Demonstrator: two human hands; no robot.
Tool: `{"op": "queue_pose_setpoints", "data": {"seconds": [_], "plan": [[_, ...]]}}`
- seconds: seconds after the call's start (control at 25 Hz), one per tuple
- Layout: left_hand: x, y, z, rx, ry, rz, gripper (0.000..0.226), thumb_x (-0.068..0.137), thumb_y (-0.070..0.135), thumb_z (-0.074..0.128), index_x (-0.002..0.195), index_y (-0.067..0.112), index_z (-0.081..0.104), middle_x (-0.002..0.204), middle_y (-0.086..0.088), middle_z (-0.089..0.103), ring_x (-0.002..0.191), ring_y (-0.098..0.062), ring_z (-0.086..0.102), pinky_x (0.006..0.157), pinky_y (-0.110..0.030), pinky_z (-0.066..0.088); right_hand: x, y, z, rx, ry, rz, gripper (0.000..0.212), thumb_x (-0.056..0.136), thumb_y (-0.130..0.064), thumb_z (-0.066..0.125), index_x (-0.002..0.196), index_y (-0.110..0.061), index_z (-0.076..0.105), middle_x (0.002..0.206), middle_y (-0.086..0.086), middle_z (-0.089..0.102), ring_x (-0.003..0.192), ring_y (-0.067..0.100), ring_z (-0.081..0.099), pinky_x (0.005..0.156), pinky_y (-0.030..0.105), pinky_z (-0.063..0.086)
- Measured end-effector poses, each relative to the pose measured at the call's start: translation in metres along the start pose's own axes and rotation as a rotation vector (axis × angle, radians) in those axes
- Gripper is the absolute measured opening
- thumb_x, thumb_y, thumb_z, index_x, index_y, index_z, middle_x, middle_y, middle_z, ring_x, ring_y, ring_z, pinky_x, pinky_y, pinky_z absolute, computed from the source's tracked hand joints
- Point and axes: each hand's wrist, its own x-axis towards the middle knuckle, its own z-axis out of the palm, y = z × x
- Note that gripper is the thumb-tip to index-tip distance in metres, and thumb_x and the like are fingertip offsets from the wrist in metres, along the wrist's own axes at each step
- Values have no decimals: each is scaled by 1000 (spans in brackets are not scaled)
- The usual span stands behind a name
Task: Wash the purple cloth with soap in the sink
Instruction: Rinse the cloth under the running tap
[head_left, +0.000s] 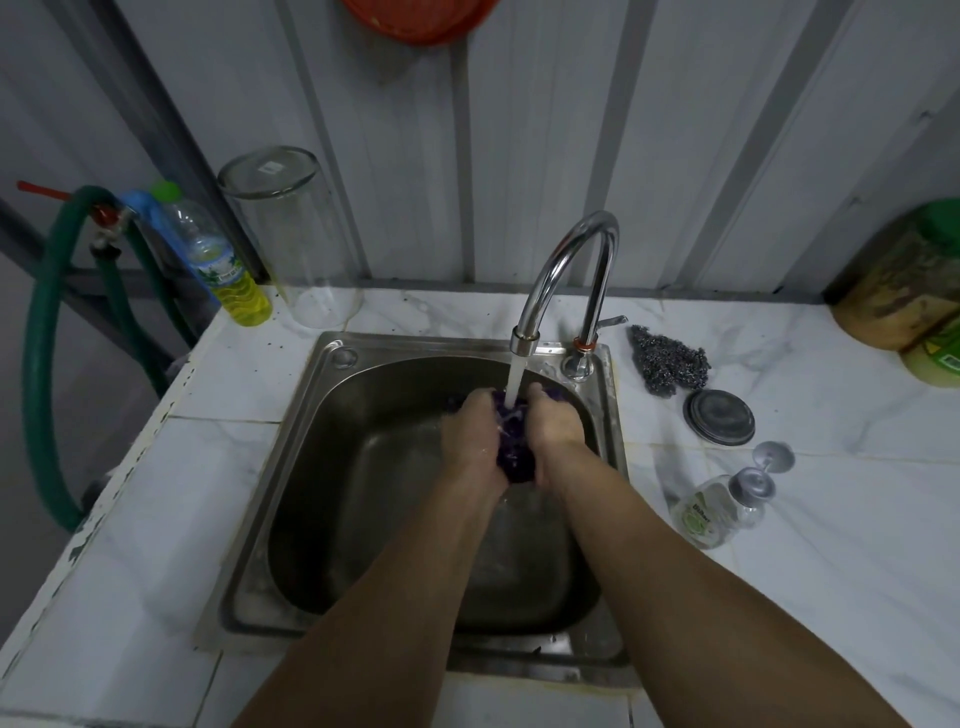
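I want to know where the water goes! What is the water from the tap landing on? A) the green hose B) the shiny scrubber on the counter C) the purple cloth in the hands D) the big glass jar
C: the stream from the tap falls straight onto the purple cloth, bunched between the left hand and the right hand over the sink.

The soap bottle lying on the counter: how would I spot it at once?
Start at the steel sink and look to the white counter on its right. Near the front lies a small clear soap bottle on its side, with a green-and-white label and silver pump, unlike the flat round lid and steel scourer behind it.
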Motion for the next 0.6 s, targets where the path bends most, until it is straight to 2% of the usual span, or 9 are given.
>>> {"op": "queue_pose_setpoints", "data": {"seconds": [0.04, 0.08, 0.16, 0.2, 0.28, 0.32, 0.4, 0.52, 0.6], "plan": [[-1, 0, -3, -58, -10, -12, 32, 86, 36, 68, 109, 14, 69, 111, -19, 75, 92, -34, 75, 81, -49, 60, -1, 0, -1, 61, -5, 50, 40, 99, -44, 50, 111, -11, 69, 100, 13, 73, 90, 32, 71, 89, 50, 58], [-2, 2, -6, -150, -50, -42, 42, 85, 49, 69, 111, 17, 67, 114, -19, 73, 96, -39, 74, 82, -53, 60, 0, 0, -2, 74, 1, 17, 41, 98, -46, 50, 111, -11, 68, 103, 14, 73, 94, 34, 70, 91, 51, 57], [0, 8, -19, -311, -148, -100, 61, 81, 67, 65, 117, 18, 64, 112, -22, 73, 92, -43, 75, 72, -53, 63, -4, 2, -4, 61, 19, -198, 32, 97, -49, 51, 102, -20, 65, 103, 9, 71, 99, 31, 69, 93, 46, 56], [3, 9, -25, -316, -158, -142, 70, 79, 71, 64, 123, 16, 62, 112, -23, 75, 91, -42, 76, 70, -52, 64, -10, 2, -7, 66, -1, -320, 23, 98, -45, 53, 98, -24, 61, 100, 6, 70, 97, 27, 68, 91, 41, 55], [8, 4, -36, -166, -143, -302, 88, 74, 78, 62, 135, 14, 56, 119, -27, 71, 98, -46, 73, 86, -57, 60, -21, 6, -14, 37, -75, -503, 10, 99, -32, 55, 93, -25, 56, 89, 1, 66, 85, 17, 64, 78, 28, 53], [8, 1, -39, -90, -188, -410, 95, 71, 81, 61, 139, 14, 52, 127, -29, 65, 103, -51, 69, 95, -62, 54, -24, 9, -18, -11, -119, -575, 8, 99, -26, 56, 91, -25, 55, 85, -1, 64, 79, 13, 62, 72, 23, 51], [5, -1, -41, -70, -333, -569, 103, 68, 82, 62, 142, 13, 49, 135, -32, 59, 111, -56, 64, 98, -68, 48, -31, 16, -28, -158, -228, -687, 5, 100, -24, 54, 94, -23, 55, 84, -1, 65, 76, 8, 63, 69, 20, 52], [4, 7, -35, -60, -395, -591, 90, 71, 74, 70, 131, 7, 64, 128, -29, 67, 110, -52, 67, 89, -65, 55, -40, 24, -43, -306, -333, -779, 13, 97, -34, 52, 94, -24, 60, 80, -7, 67, 75, 4, 65, 67, 16, 51], [1, 11, -25, 3, -374, -530, 63, 76, 59, 74, 104, 3, 80, 105, -26, 77, 90, -47, 74, 70, -60, 61, -45, 27, -46, -323, -353, -767, 21, 95, -44, 51, 85, -29, 61, 75, -11, 67, 71, 5, 64, 65, 20, 50]]}}
